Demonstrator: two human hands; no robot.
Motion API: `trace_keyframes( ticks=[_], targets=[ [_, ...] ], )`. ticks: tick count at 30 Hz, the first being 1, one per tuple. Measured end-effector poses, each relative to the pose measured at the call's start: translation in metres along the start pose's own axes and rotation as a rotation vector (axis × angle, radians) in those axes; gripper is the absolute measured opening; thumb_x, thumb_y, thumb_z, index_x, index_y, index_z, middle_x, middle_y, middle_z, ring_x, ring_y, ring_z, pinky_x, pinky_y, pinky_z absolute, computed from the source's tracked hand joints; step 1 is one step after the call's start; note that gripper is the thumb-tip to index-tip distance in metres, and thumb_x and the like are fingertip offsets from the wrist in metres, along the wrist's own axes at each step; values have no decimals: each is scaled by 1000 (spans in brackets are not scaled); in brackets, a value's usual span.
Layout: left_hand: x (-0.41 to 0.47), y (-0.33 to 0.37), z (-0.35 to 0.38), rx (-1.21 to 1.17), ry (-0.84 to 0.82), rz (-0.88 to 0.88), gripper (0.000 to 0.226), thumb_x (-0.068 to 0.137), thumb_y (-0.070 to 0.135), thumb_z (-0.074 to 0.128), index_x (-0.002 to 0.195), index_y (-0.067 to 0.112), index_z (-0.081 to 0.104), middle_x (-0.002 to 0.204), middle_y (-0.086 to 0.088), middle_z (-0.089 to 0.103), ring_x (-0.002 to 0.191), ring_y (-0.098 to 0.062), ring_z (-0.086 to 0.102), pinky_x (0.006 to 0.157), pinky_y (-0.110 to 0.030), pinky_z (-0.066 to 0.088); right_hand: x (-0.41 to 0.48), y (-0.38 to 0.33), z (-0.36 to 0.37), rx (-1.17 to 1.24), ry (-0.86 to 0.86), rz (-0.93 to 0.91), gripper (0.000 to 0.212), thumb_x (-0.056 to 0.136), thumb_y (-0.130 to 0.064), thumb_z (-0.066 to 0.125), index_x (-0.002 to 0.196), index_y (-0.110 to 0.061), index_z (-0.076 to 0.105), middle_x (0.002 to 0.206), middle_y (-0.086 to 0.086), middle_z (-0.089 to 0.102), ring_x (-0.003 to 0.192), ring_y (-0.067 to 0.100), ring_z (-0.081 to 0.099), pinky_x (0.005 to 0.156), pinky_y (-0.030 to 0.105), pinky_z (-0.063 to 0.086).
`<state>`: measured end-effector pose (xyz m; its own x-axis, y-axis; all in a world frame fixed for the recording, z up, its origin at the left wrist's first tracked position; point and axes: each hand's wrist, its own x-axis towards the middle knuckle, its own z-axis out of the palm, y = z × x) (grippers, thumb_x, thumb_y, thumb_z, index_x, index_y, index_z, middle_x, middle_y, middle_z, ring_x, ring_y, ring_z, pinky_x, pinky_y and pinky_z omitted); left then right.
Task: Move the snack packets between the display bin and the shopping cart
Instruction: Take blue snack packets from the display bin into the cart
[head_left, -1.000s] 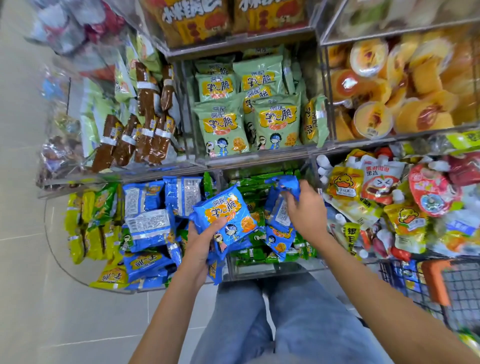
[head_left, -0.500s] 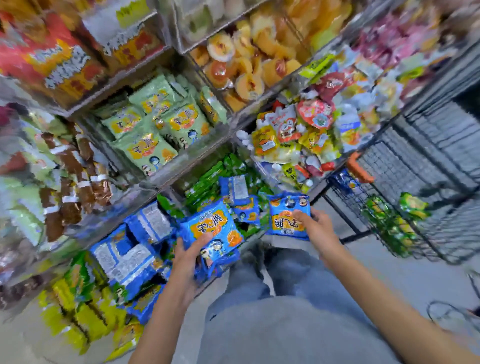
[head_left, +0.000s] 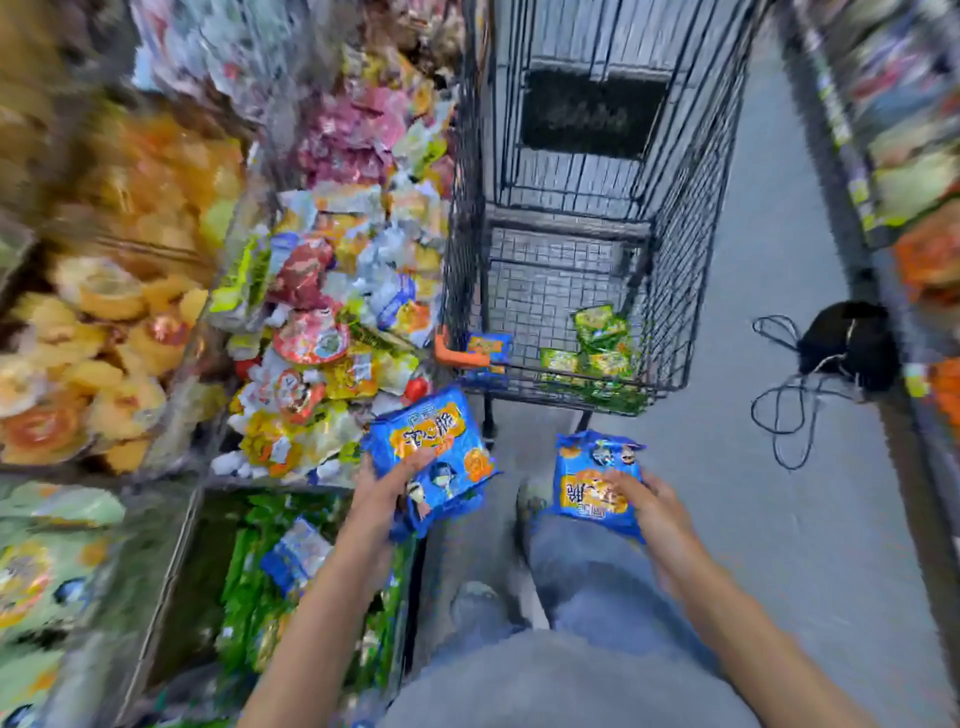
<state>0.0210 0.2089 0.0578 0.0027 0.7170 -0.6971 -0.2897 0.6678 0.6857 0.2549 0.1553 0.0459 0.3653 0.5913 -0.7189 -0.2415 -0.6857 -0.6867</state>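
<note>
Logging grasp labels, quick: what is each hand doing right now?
Left hand: closed on a stack of blue plastic snack packets.
Right hand: closed on one blue plastic snack packet.

bright, even light with no hard shadows and no clear single source; colours look saturated. heavy motion blur across the whole frame, worst at the left shelves (head_left: 119, 218) and the top and right edges, where packaging is smeared beyond reading. sharpest near centre: the print on the blue packets (head_left: 431, 447) is roughly legible, and the cart (head_left: 670, 244) wires bow with wide-angle distortion.
</note>
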Motion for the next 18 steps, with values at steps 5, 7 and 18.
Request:
trace_keyframes(
  ticks=[5,7,18],
  targets=[
    [55,43,67,31,-70,45,64,66,20,67,128,12,52,106,-6,72,85,-22,71,71,-39,60,55,-47,3,85,-66,2,14,92,-8,52,85,-13,64,86,9,68,69,16,63,70,28,49],
    [82,57,88,36,-82,44,65,67,20,65,130,10,50,116,-12,68,94,-28,68,75,-40,58,82,-67,10,77,-88,6,11,92,-11,54,87,-14,63,94,10,68,82,20,62,83,35,48],
    [201,52,110,40,18,54,73,55,30,83,121,13,56,108,-12,70,77,-21,71,63,-37,60,330,-120,105,-94,-27,62,20,86,-20,65,97,-7,53,94,8,56,97,26,53,84,35,42]
  ],
)
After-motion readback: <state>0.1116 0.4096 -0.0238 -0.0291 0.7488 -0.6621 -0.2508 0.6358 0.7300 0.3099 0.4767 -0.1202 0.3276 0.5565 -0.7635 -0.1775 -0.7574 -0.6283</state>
